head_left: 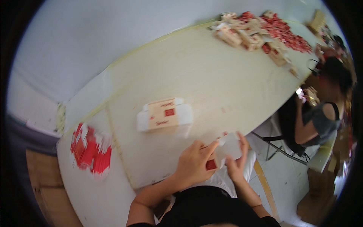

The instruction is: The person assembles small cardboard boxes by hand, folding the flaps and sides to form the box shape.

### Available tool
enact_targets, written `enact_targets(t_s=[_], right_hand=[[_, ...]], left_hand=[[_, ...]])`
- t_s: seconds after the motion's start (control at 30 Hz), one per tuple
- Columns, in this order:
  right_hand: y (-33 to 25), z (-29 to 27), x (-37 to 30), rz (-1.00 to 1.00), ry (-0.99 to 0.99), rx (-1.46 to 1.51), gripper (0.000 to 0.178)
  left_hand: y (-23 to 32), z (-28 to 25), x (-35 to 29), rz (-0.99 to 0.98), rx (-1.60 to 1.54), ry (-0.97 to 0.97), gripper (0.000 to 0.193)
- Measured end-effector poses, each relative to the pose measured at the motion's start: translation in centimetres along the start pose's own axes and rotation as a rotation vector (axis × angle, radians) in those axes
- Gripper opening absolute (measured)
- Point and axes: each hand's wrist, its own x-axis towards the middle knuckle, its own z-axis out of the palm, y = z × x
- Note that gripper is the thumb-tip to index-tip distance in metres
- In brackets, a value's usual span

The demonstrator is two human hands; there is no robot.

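Observation:
Close to my body, over the table's near edge, I hold a small tan cardboard box (230, 146) with a dark red square on its side and a white end flap turned toward the right. My left hand (194, 159) wraps round its left part, the index finger stretched along the top. At the white flap my right hand (238, 164) grips the other end between thumb and fingers. Farther off on the table lies another tan carton (163, 113), flattened or barely raised, with white flaps spread at both ends.
On the left, red and white folded card pieces (90, 151) lie on a table section. Several tan boxes (249, 38) and a heap of small red packets (283, 32) cover the far right. Beyond the table's right edge a person (321, 109) sits on a chair, holding a phone-like object.

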Motion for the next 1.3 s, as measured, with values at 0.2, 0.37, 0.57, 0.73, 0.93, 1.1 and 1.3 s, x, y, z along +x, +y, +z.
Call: enact_targets(t_s=[0.2,0.37,0.57,0.73,0.93,1.1,1.3], right_hand=[[-0.7,-0.4,0.7,0.097,-0.251,0.038,0.086],[-3.0,-0.9,1.5,0.172,-0.503,0.021,0.078],[-3.2,0.3,1.2,0.254,-0.39,-0.123,0.063],[-2.9,0.8,0.2,0.402,-0.227,0.116,0.063],[-3.2,0.4,0.2,0.468,-0.229,0.276,0.068],[-3.4,0.5,0.2,0.424,-0.194,0.255,0.069],[-3.4,-0.2,0.3,0.194,-0.371,-0.234,0.068]], left_hand=[[0.0,1.3,0.1,0.086,0.096,-0.022,0.063],[0.3,1.3,0.0,0.155,0.192,0.062,0.065],[-0.2,1.4,0.2,0.174,0.244,0.055,0.071],[-0.2,0.8,0.2,0.152,0.2,0.07,0.069],[-0.3,1.1,0.2,0.168,0.161,0.092,0.068],[-0.3,1.5,0.1,0.173,0.148,0.121,0.069],[0.0,1.6,-0.1,0.175,0.207,0.117,0.065]])
